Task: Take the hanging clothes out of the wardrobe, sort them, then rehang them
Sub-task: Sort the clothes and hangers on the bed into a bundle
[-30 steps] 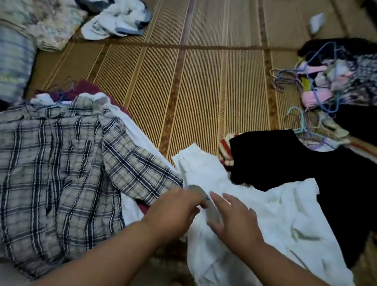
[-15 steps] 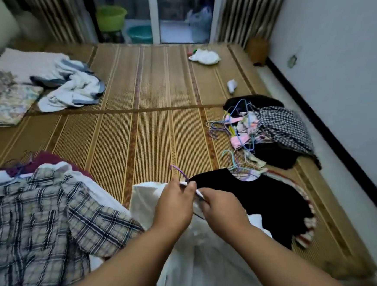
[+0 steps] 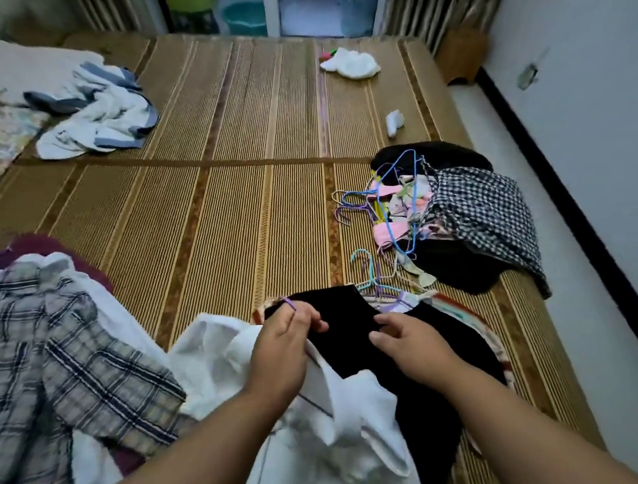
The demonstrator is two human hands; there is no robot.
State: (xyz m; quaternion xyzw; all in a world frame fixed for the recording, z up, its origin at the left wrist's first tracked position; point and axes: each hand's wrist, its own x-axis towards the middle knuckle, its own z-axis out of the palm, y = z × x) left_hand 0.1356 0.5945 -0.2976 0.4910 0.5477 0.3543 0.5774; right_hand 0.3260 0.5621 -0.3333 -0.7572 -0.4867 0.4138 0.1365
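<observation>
Left hand: clamped round a thin purple hanger, hook poking out above the knuckles. Right hand: just beside it, not touching it, fingers loosely bent over the black garment. Impossible to tell whether pinching that cloth or merely resting on it.

Under the left wrist and spilling toward the camera: the white garment, crumpled on the woven mat, between the plaid shirt and the black garment, overlapping both.

Probably light, limp cloth. No stiffness to help, so likely to sag and slide off a smooth wire. Best taken at the collar or shoulder seams, not mid-body. Hanger likely stiff but springy and slick. Best held at the neck below the hook.

Further right: a tangle of coloured hangers beside a checked garment. Too knotted to count.

Hidden: most of the purple hanger, buried under hand and cloth. Unclear which garment, if any, already threaded on it. Cut off at the bottom edge: the white garment's lower part. Cut off at the left and blurred: the plaid shirt. No wardrobe anywhere in view.
</observation>
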